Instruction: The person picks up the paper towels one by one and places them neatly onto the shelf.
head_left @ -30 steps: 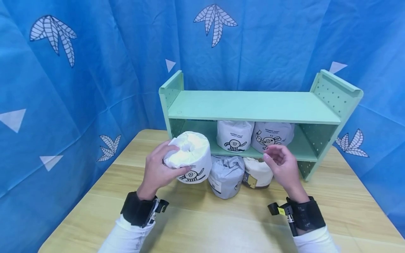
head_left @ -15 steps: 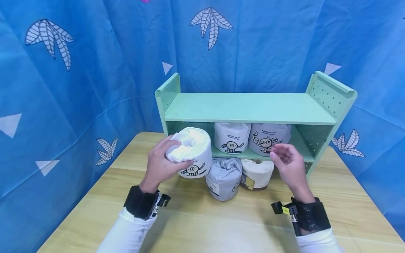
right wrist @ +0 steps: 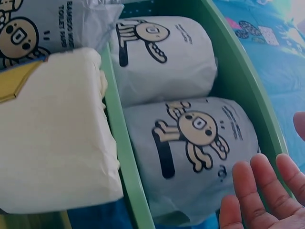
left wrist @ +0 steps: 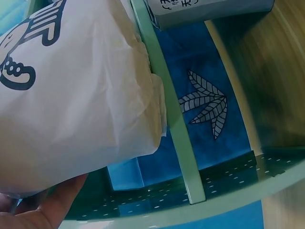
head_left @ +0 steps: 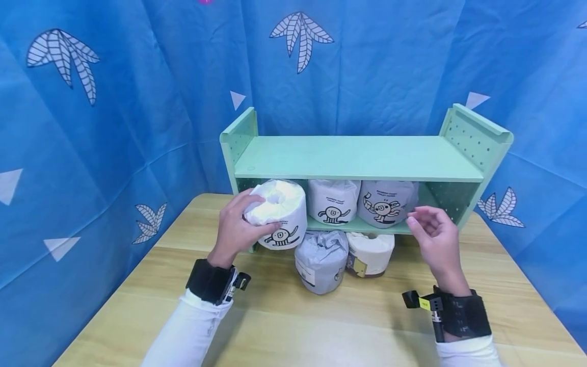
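In the head view my left hand (head_left: pixel 240 224) grips a white paper-wrapped toilet roll (head_left: pixel 279 219) from its left side, thumb across the front. This roll is held at the left front of the green rack's (head_left: pixel 357 155) lower shelf. In the left wrist view the wrapped roll (left wrist: pixel 90 100) fills the left side, with fingertips below it. My right hand (head_left: pixel 437 242) is raised, fingers loosely bent and holding nothing, just right of a grey-white wrapped roll (head_left: pixel 385 204) on that shelf. Another wrapped roll (head_left: pixel 334 203) stands beside it to the left.
Below the lower shelf, on the wooden table (head_left: pixel 321 331), stand a grey-wrapped roll (head_left: pixel 321 265) and a cream roll (head_left: pixel 371 255) with a printed band. The rack has perforated side panels. A blue curtain (head_left: pixel 114 102) hangs behind and to the left.
My left hand has carried its toilet roll up and inward, closer to the lower shelf's left opening. My right hand has drawn off to the right, away from the shelved roll.
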A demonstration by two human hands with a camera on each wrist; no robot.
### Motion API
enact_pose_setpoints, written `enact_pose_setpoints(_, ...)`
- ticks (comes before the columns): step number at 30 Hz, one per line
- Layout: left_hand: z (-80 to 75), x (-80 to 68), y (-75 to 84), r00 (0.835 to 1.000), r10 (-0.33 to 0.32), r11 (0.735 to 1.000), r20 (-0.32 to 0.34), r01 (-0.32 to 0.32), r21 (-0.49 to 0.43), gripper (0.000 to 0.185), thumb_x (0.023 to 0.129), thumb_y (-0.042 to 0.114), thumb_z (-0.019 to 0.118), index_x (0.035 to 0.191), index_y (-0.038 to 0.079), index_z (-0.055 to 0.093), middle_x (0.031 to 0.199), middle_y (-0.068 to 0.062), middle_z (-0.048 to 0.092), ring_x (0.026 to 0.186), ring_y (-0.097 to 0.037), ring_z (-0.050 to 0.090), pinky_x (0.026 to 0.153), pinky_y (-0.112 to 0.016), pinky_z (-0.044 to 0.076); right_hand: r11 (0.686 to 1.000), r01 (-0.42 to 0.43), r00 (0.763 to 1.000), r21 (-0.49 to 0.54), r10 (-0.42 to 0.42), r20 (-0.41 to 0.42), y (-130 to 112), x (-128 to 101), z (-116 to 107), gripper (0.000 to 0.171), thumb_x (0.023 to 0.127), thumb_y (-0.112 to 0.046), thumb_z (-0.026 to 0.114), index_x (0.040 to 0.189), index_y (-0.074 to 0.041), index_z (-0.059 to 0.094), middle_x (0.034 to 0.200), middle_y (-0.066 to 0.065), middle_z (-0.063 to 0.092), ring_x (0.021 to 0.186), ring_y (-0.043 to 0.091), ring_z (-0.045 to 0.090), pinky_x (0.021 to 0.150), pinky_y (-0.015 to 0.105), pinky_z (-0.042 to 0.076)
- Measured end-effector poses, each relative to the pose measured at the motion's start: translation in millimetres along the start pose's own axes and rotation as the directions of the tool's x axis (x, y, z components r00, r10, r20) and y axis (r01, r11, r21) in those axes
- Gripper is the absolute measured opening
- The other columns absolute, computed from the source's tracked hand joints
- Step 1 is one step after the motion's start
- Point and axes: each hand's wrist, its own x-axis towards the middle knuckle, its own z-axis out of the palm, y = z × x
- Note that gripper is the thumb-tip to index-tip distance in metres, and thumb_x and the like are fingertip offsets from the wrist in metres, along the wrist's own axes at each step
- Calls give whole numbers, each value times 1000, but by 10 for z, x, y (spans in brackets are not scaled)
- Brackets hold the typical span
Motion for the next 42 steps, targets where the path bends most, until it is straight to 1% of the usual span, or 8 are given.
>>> enact_pose_setpoints(5,48,59,-19,1000,0,1000,4,0,5,53,58,24,92,102,5,69,131,-17,58,119,-37,53,92,-57,44,1000,5,998,27,-4,-57,48,40,-76,22,94,-6,63,115,-8,58,100,-7,64,92,6,61,80,11,48)
enact_pose_setpoints(13,128,144,-50,999,-33,999,28,33,1,54,61,22,92,106,5,69,136,-17,54,122,-36,49,94,-57,43,995,-80,981,-51,69,-183,149,101,-207,24,92,-11,66,115,-10,59,99,-10,62,92,3,59,80,12,46)
enact_pose_setpoints(18,157,183,-74,998,-50,999,39,50,1,54,61,24,91,107,6,69,136,-15,53,121,-35,49,93,-56,43,982,-119,942,-146,65,-330,235,142,-247,28,91,-16,67,116,-8,58,97,-11,58,90,0,55,80,15,46)
enact_pose_setpoints(22,174,213,-90,997,-63,998,54,63,1,53,62,24,90,108,7,69,135,-14,54,120,-35,49,91,-55,44,976,-141,902,-164,58,-429,299,164,-266,27,90,-16,66,115,-9,56,95,-13,53,90,0,53,81,17,47)
enact_pose_setpoints(28,197,273,-99,995,-73,997,74,74,-15,53,63,24,90,109,9,69,134,-12,55,119,-32,50,91,-53,44,972,-190,857,-136,97,-506,436,195,-311,31,90,-16,65,118,-11,53,100,-11,51,91,2,52,79,19,45)
enact_pose_setpoints(31,207,299,-109,994,-69,997,79,70,-17,55,62,25,91,110,9,69,129,-11,58,114,-30,53,86,-49,46,968,-211,841,-134,110,-529,508,202,-333,35,89,-18,66,121,-11,52,104,-9,51,91,1,50,78,19,43)
enact_pose_setpoints(37,224,336,-136,993,-75,997,87,76,-4,55,63,28,90,111,10,69,115,-9,62,101,-26,55,73,-41,46,964,-207,848,-167,92,-523,625,209,-361,41,90,-17,66,127,-6,54,109,-2,57,93,2,51,77,17,42)
enact_pose_setpoints(42,240,368,-149,991,-87,996,97,87,3,53,65,28,89,111,11,69,111,-9,62,97,-24,53,69,-39,46,953,-208,861,-220,72,-504,697,217,-383,37,92,-13,62,126,1,55,109,7,61,87,-4,50,74,15,41)
